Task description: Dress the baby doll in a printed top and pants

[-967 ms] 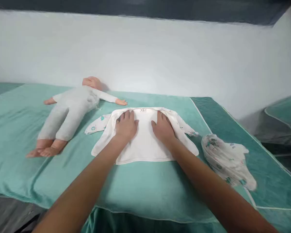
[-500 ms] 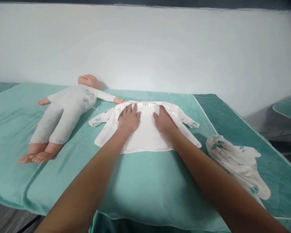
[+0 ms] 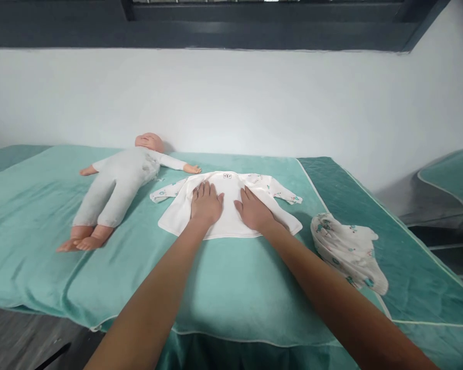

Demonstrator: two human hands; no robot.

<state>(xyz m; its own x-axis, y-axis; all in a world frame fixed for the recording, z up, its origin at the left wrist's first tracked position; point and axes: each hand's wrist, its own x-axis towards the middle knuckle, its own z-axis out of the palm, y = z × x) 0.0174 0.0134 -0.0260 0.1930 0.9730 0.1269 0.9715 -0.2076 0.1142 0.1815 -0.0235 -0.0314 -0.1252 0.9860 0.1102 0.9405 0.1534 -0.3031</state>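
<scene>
A small white baby shirt (image 3: 228,221) with printed sleeves lies spread on the green cover, its front open and its neck label facing up. Flat on its left half rests my left hand (image 3: 207,204), fingers stretched out. My right hand (image 3: 255,209) lies palm down on the right half, fingers extended and close together. Neither hand grips the cloth. To the left a baby doll (image 3: 118,169) in a white body lies on its back, one arm reaching close to the shirt's neck and left sleeve.
Crumpled printed baby pants (image 3: 347,249) lie right of the shirt, near my right forearm. The green cover (image 3: 254,293) drapes over the bed's front edge. Behind stands a white wall (image 3: 231,103) below a dark window frame (image 3: 254,31).
My hands have slid slightly back toward me and now lie flat on the inside of the shirt, whose front edges are laid out more. The view has tilted upward.
</scene>
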